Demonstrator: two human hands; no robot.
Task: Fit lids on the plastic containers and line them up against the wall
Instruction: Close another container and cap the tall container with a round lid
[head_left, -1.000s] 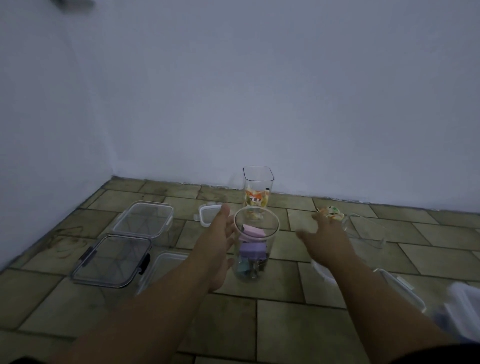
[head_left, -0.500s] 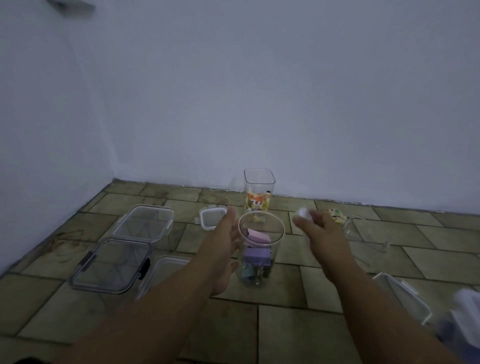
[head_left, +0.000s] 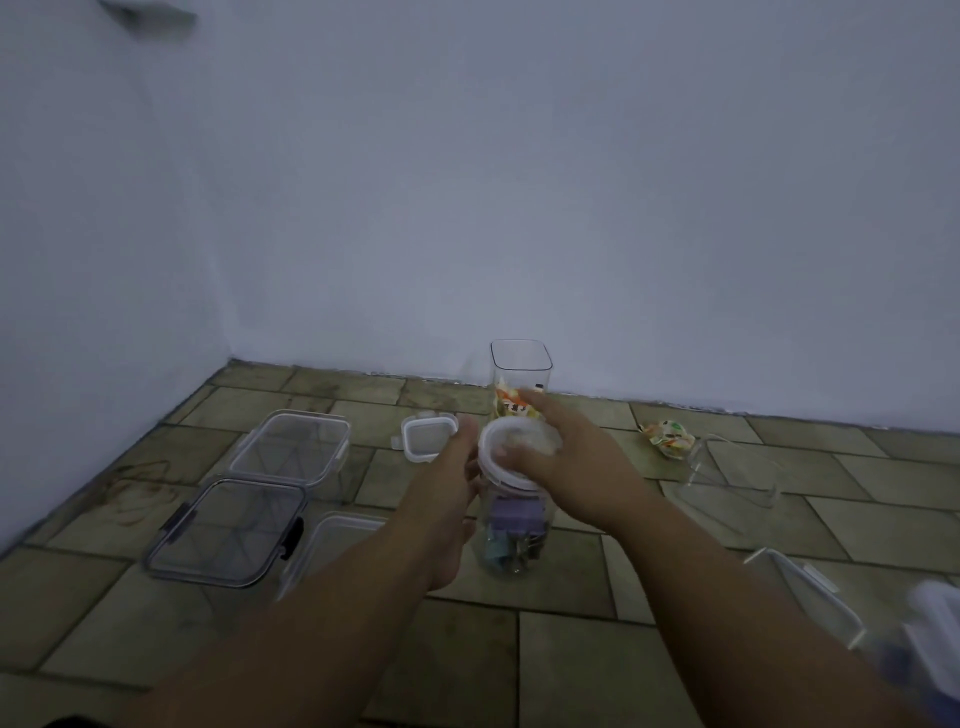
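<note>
Far left: rear box (head_left: 291, 447) and front box (head_left: 223, 535) look lidded, but sit off the wall (head_left: 571, 234). Small square lid (head_left: 428, 434) lies loose. Our left hand (head_left: 457, 499), fingers fairly straight, braces the round jar (head_left: 514, 540) mid-floor. Our right hand (head_left: 566, 462) grips the round lid (head_left: 511, 457) at the jar's mouth, unseated. Tall container (head_left: 521, 364) is open. We judge most work remains.

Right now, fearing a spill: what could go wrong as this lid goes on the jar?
The round lid looks unseated on the round jar; pressing may set it crooked. The left hand only touches the jar's side, so a push by the right hand could tip it into the tall container.
</note>
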